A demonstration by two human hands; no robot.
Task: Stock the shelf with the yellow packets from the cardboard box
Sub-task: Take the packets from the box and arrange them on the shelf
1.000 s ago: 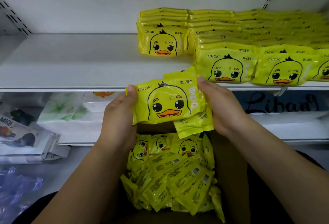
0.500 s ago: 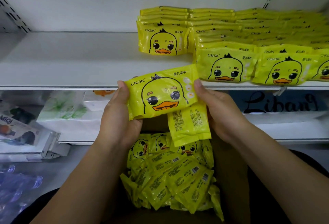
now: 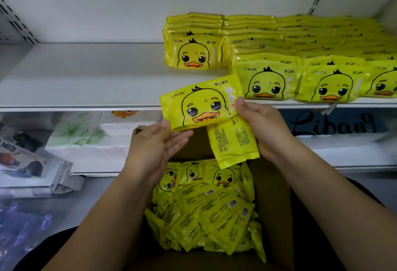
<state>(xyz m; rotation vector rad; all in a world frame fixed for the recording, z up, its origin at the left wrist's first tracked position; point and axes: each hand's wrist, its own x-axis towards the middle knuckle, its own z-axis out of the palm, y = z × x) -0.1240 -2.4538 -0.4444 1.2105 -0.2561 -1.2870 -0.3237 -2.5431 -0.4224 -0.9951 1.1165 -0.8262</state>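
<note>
A yellow duck-face packet [image 3: 202,105] is held tilted in front of the white shelf's [image 3: 96,77] front edge. My left hand [image 3: 159,148] pinches its lower left corner, thumb on top. My right hand [image 3: 264,128] grips its right edge and also holds a second packet [image 3: 232,141], which hangs below with its printed back showing. Beneath my hands, the open cardboard box [image 3: 272,195] holds several loose packets [image 3: 206,210]. Rows of stocked packets [image 3: 300,55] fill the right half of the shelf, with one stack [image 3: 193,53] furthest left.
The shelf's left half is bare white board. Below it, the lower shelf holds tissue packs [image 3: 86,137] and a boxed item [image 3: 25,159] at the left. A black lettered sign [image 3: 333,122] hangs under the shelf edge at right. Blue plastic [image 3: 19,223] lies on the floor.
Both hands have lifted the two packets up and right, toward the shelf edge. My left hand slid from the packet's left edge to its lower corner, and the second packet hangs further below.
</note>
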